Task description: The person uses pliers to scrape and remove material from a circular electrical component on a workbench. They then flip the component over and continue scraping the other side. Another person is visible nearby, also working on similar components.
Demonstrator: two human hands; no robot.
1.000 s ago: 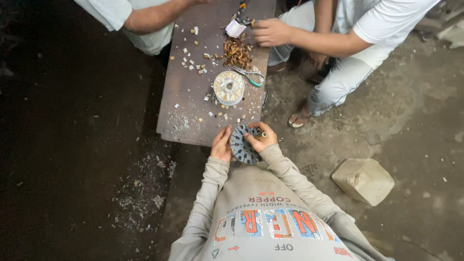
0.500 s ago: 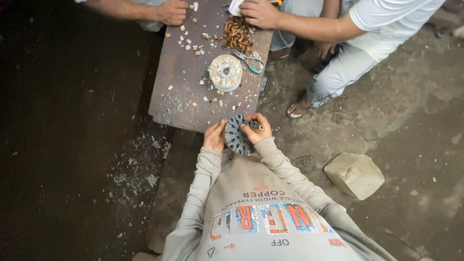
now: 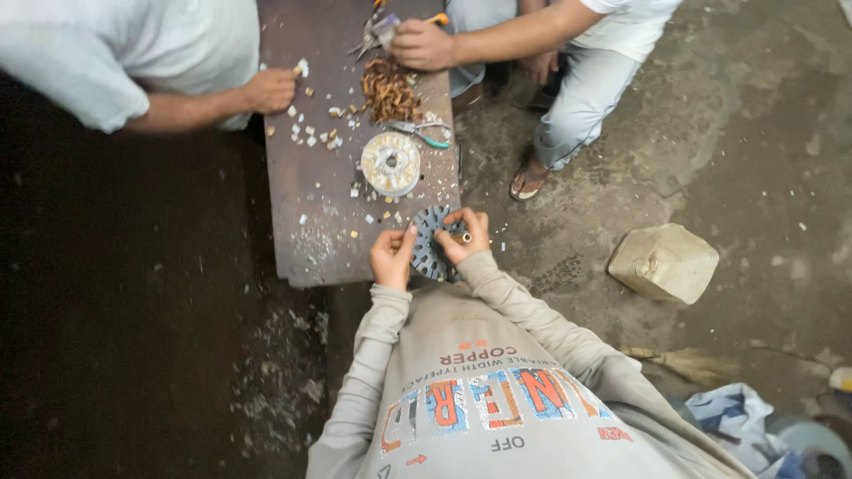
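Dark toothed round metal disc (image 3: 432,244) sat at the near edge of the brown wooden board (image 3: 311,213); our left hand (image 3: 391,257) and right hand (image 3: 463,236) both grasped it.

There is one view only, from the camera on my head, so no second view shares any ground with it; it looks almost straight down over my chest and sleeves; my hands, the left hand (image 3: 391,257) and the right hand (image 3: 463,238), sit near the middle, fairly close; the dark surface (image 3: 311,231) runs away from me to the top edge; two other people's arms enter from the top; the concrete floor (image 3: 710,133) fills the right side.
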